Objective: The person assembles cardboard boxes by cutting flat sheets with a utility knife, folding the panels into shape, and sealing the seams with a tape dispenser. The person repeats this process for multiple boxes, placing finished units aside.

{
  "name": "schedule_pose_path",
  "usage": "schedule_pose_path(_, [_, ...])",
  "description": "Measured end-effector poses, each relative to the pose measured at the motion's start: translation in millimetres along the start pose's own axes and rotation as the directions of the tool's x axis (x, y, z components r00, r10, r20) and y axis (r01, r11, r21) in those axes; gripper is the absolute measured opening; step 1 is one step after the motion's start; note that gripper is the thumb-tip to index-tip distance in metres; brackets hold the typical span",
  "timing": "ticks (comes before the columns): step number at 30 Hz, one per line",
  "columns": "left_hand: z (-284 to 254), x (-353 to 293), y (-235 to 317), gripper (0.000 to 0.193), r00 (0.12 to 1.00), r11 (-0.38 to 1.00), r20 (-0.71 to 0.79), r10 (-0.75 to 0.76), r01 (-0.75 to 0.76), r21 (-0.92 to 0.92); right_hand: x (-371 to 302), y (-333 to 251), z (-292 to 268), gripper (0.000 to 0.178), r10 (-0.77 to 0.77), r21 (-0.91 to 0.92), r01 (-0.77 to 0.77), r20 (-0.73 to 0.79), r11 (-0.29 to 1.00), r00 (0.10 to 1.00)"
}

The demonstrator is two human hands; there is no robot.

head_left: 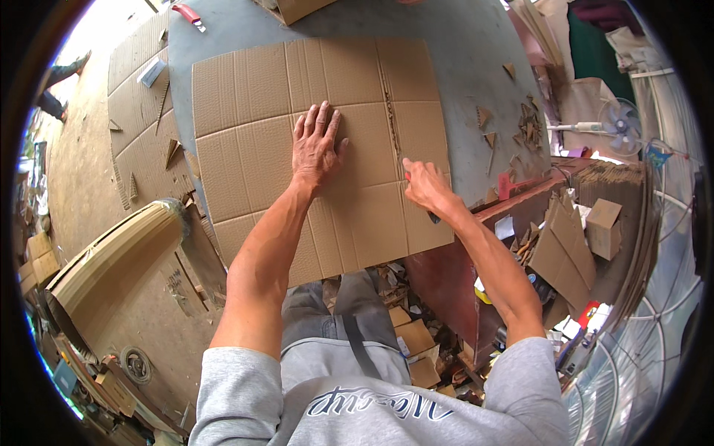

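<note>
A large sheet of creased brown cardboard [346,149] lies flat on the grey table. My left hand [316,152] rests on its middle, palm down with the fingers spread. My right hand [428,184] is closed around a utility knife [433,217]; a bit of red and its dark end show, while the blade is hidden. A ragged slit [390,111] runs through the sheet from near its far edge to just ahead of my right hand.
A red-handled knife [189,16] lies at the table's [491,74] far left. Cardboard scraps [526,126] are scattered at right. A cardboard box [301,9] stands at the far edge. A cardboard roll [123,260] is at left, and a cluttered red surface [446,290] at lower right.
</note>
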State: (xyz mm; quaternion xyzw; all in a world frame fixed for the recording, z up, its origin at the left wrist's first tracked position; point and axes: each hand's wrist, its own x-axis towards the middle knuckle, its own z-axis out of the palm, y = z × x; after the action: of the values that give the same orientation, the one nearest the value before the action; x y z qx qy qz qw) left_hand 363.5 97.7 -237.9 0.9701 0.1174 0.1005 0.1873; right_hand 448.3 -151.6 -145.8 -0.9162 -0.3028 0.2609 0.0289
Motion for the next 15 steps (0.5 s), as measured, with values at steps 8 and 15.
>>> schedule_pose_path(8, [4,-2,-1,0.063,0.999,1.0,-0.041,0.02,-0.02,0.013,-49,12,34,0.04,0.011,0.018,-0.011,0.017,1.0,1.0])
schedule_pose_path(15, [5,-2,-4,0.063,0.998,0.999,-0.027,0.049,-0.048,0.025,-73,-4,44,0.054,0.056,0.021,-0.057,0.029,0.998,0.998])
